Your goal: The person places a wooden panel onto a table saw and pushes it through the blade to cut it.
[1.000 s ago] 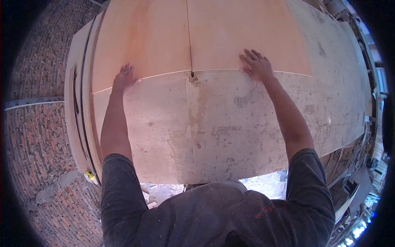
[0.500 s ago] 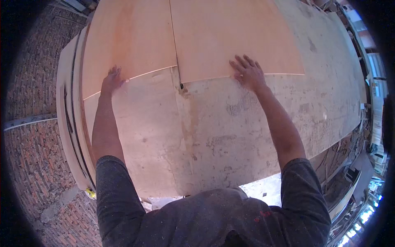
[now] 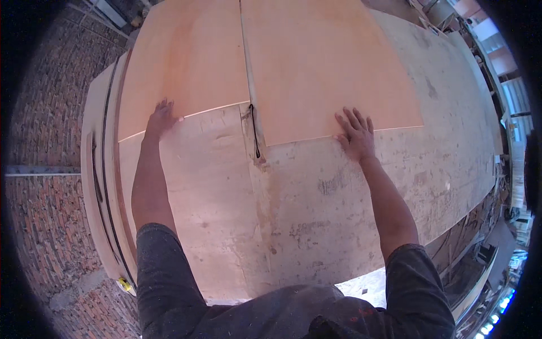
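Observation:
My left hand (image 3: 164, 118) lies with fingers spread on the near edge of the left plywood sheet (image 3: 180, 51). On the near edge of the right plywood sheet (image 3: 310, 62) rests my right hand (image 3: 355, 133), also spread. The right sheet's edge sits nearer to me than the left one's, with a narrow gap between them. In that gap, at the middle of the large stained worktop (image 3: 305, 226), a dark narrow slot (image 3: 255, 130) shows; whether anything stands in it I cannot tell.
A rail with a black groove (image 3: 110, 113) runs along the worktop's left side, with a small yellow object (image 3: 124, 284) at its near end. Beyond it is a brick wall (image 3: 45, 214). Along the right are stacked boards and scraps (image 3: 480, 260).
The right sheet has slid toward me along with my right hand, its edge now lower than the left sheet's. More of the dark slot is uncovered, and the gap has widened.

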Motion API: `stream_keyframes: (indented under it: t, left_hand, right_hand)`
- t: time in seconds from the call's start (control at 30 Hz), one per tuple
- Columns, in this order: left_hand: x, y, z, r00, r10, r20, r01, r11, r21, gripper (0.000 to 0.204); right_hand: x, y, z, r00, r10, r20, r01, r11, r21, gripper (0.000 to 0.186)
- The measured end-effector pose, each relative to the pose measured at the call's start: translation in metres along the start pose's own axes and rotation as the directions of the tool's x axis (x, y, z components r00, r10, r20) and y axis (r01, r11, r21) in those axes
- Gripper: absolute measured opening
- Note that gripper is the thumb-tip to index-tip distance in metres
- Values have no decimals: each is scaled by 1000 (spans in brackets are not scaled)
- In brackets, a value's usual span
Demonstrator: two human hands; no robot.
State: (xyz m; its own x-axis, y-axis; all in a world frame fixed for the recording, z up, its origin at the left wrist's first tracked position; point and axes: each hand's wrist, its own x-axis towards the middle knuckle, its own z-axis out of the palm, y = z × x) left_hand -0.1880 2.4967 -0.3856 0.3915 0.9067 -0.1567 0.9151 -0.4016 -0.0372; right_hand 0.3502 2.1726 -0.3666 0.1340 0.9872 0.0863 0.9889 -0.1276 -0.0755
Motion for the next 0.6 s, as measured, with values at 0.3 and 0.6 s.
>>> stream_keyframes:
  t: [0.3,0.6]
  left_hand:
    - [-46,-20,-25,918,15,-397,-8,1000,21,91]
    - [-41,-3,-41,820,362,-443,-220,914,341,60]
  right_hand:
    - [9,-11,-2,998,-26,-62,30,997,65,65]
    - [2,-8,-8,999,8,-49,-3,994,111,64]
